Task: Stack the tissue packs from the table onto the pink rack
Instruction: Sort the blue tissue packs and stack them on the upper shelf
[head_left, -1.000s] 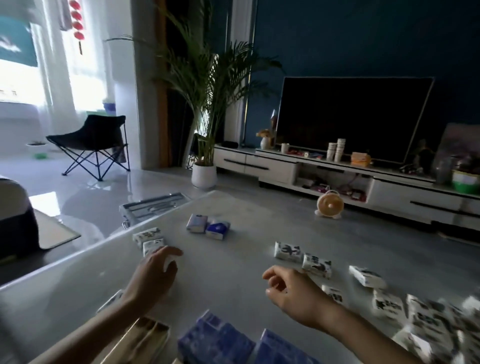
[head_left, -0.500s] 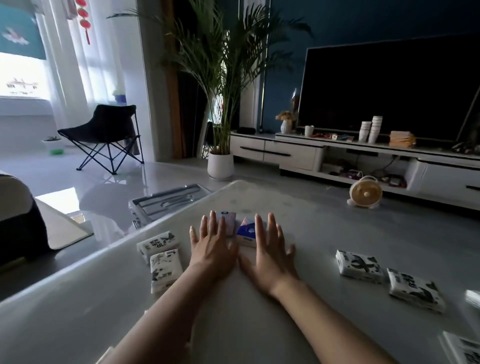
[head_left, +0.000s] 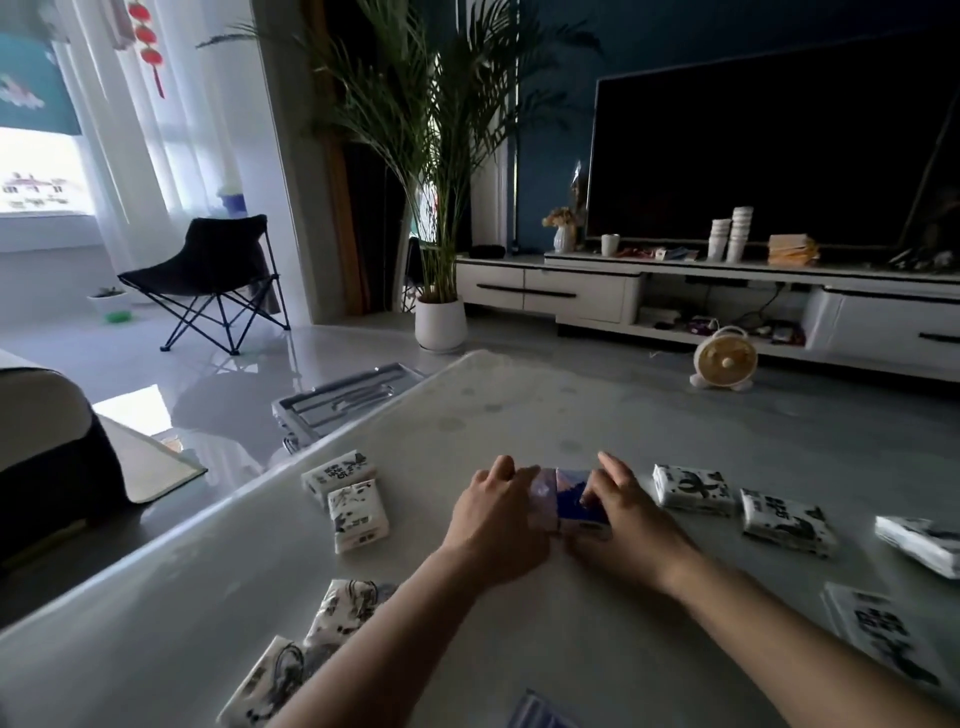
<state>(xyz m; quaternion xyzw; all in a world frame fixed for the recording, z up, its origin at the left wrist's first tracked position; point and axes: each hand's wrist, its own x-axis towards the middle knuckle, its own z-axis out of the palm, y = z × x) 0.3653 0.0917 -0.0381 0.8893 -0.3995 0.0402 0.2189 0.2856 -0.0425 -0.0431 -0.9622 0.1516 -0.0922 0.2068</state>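
Note:
Two blue tissue packs (head_left: 570, 500) lie side by side on the grey table (head_left: 493, 415), pressed together between my hands. My left hand (head_left: 493, 512) grips the pale blue pack from the left, fingers curled over its far edge. My right hand (head_left: 621, 512) grips the darker blue pack from the right. White packs with black print lie around: two at the left (head_left: 347, 488), several at the right (head_left: 693, 488), two near my left forearm (head_left: 306, 649). The pink rack is not in view.
A blue pack's corner (head_left: 537, 714) shows at the bottom edge. Left of the table are a dark seat (head_left: 47, 457) and a grey tray (head_left: 343, 402) on the floor. A potted palm (head_left: 440, 322), a small fan (head_left: 724, 358) and a TV cabinet (head_left: 727, 301) stand beyond.
My hands went from flat over the two blue packs to curled round them, drawing them together and nearer to me. The camera view shifted slightly.

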